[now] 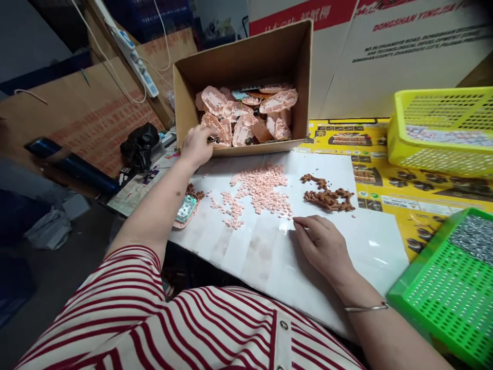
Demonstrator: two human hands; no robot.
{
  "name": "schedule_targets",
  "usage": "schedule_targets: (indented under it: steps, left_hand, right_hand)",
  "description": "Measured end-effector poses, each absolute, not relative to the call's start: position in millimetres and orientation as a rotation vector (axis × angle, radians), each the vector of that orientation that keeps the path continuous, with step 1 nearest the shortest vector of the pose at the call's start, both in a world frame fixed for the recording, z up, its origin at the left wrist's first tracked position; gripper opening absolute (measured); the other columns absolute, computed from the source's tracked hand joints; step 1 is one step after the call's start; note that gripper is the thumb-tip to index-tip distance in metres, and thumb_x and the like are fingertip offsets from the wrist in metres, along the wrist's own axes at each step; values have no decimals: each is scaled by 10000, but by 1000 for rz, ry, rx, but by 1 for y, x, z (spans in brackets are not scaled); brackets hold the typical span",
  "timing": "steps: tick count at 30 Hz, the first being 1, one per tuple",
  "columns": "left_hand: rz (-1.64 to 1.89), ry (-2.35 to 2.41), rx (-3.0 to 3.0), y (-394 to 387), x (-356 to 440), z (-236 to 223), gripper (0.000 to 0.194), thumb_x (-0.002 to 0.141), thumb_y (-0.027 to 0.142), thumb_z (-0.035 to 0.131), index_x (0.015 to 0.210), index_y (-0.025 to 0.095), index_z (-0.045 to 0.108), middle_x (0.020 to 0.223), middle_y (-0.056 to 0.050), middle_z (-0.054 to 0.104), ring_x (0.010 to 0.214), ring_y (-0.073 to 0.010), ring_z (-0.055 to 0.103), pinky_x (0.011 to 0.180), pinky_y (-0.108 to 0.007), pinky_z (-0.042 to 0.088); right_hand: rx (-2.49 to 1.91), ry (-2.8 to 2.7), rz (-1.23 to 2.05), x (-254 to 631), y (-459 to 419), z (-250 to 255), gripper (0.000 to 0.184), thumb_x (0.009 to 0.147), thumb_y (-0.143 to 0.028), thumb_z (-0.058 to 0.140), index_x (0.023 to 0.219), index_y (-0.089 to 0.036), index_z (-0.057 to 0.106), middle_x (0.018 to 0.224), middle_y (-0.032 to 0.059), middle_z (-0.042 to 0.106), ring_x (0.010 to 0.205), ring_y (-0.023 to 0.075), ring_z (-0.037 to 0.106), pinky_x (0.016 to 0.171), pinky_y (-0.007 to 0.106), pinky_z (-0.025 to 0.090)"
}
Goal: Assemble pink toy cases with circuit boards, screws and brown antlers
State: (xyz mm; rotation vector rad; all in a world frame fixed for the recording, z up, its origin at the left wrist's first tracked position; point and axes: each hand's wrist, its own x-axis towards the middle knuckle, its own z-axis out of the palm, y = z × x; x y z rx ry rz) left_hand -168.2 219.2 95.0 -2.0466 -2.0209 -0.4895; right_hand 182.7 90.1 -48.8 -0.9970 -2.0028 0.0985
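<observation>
My left hand [197,145] reaches over the front left corner of a cardboard box [241,150]. Its fingertips are hidden at the pink plastic shells [245,129] inside, so whether it grips one does not show. On the white board, my right hand [321,245] lies at the near right edge of a heap of small pink pieces [265,187]; thumb and forefinger are pinched together, and anything between them is too small to make out. Brown branching pieces [329,199] lie just beyond this hand. Under my left forearm is a pink-rimmed part with a green, clear-looking face [187,209], partly covered.
A yellow basket [439,149] stands at the right rear, holding patterned pieces. Nearer, a green basket [435,298] holds small metal parts [473,237]. At the left are a black plastic bag [139,146], a dark blue tube [71,164] and a power strip [134,59].
</observation>
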Motion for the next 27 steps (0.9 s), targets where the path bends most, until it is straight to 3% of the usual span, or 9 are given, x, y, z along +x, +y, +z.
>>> schedule_targets:
  steps: [5, 9, 12, 17, 22, 27]
  left_hand:
    - [142, -1992, -2220, 280, -160, 108, 258, 808, 265, 673, 1037, 197, 772, 1250, -112, 667, 1347, -356, 484, 1199, -523, 249]
    - [176, -1943, -2142, 285, -159, 107, 223, 838, 278, 632, 968, 151, 761, 1224, -121, 670, 1339, -330, 462, 1221, -549, 156]
    - [-56, -2008, -2134, 280, -167, 111, 224, 847, 279, 642, 999, 141, 734, 1226, -94, 676, 1248, -267, 498, 1187, -472, 274]
    - [-638, -2169, -2019, 266, -177, 134, 175, 810, 233, 700, 949, 127, 687, 984, -63, 699, 980, -214, 597, 977, -371, 469]
    - [-1062, -2033, -2041, 242, -167, 172, 213, 826, 186, 724, 991, 60, 675, 914, 0, 704, 877, -111, 571, 987, -328, 499]
    - [-1291, -1741, -2438, 200, -133, 192, 355, 808, 271, 788, 1078, 63, 691, 995, -9, 730, 904, -98, 603, 1051, -426, 486]
  right_hand:
    - [-1029, -1922, 96, 186, 95, -43, 126, 954, -178, 573, 958, -148, 695, 795, 55, 715, 734, 181, 651, 677, 306, 521]
    - [-1028, -1900, 156, 186, 94, -41, 126, 947, -167, 572, 952, -157, 697, 789, 51, 716, 733, 180, 654, 664, 305, 521]
    - [-1021, -1888, 199, 185, 92, -39, 139, 948, -176, 563, 959, -170, 702, 791, 54, 722, 734, 187, 656, 668, 318, 525]
    - [-1024, -1862, 292, 184, 90, -39, 152, 947, -202, 554, 949, -199, 706, 794, 56, 725, 740, 193, 659, 674, 330, 515]
    - [-1032, -1847, 358, 183, 88, -40, 175, 949, -250, 541, 939, -215, 712, 818, 70, 737, 781, 212, 675, 722, 352, 531]
    - [-1053, -1765, 439, 183, 86, -39, 190, 952, -287, 538, 952, -214, 714, 848, 71, 738, 752, 197, 670, 714, 347, 542]
